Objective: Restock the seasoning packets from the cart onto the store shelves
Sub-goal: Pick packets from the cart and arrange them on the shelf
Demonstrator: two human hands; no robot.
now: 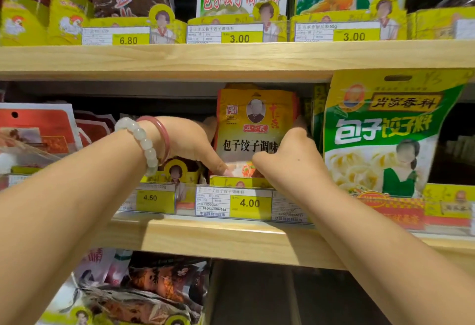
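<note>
- Here, your left hand [190, 142] and right hand [290, 155] both reach into the middle wooden shelf [231, 237] at the centre of the view.
- Your left grip is grasping the left edge of an upright stack of yellow seasoning packets [254, 124], thumb across the lower front.
- Your right grip is grasping the same stack's right edge, fingers curled behind it.
- The stack stands in its slot behind the price tag marked 4.00 [250, 203].
- A white bead bracelet [144, 142] and a pink bangle [162, 134] sit on your left wrist.
- Just right of the stack stands a large green and yellow dumpling seasoning bag [385, 132].
- The upper shelf [231, 57] carries more packets behind tags reading 6.80 and 3.00.
</note>
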